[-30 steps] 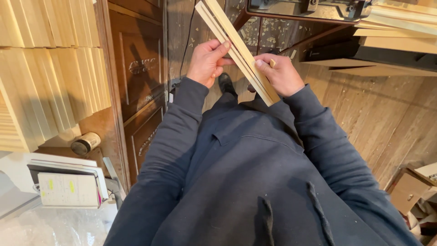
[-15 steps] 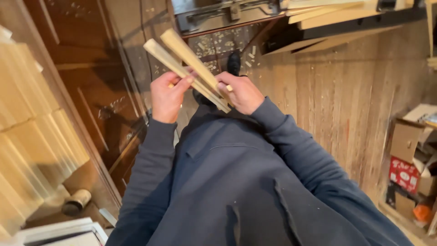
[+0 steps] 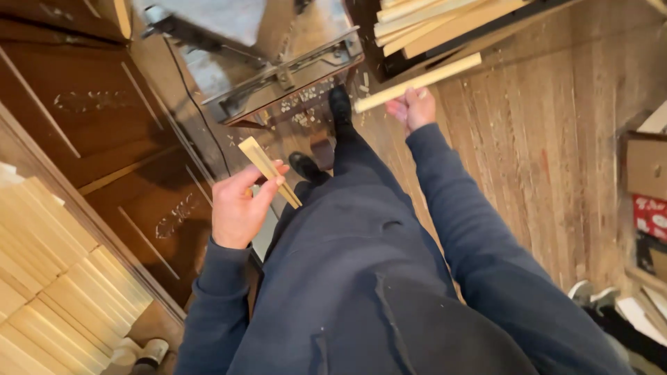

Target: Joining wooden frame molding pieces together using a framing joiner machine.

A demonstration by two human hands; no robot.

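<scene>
The person stands over the wooden floor (image 3: 556, 139) with one pale wooden strip in each hand. The left hand (image 3: 240, 205) has its grip pinched on a short strip (image 3: 267, 169), thumb and fingers (image 3: 272, 185) pressed against it so that it angles up and away from the dark trousers (image 3: 361, 229). The right hand (image 3: 413, 107) is stretched out further from the trousers, its grip curled shut around a longer strip (image 3: 417, 82) that points toward the pile of cut strips (image 3: 431, 24) beyond it. Between the two hands, past the black shoes (image 3: 339, 104), sits a metal machine (image 3: 278, 69) with wood chips scattered about it. Left of the trousers, stacked pale boards (image 3: 48, 278) lean beside a dark wooden panel (image 3: 139, 173).
</scene>
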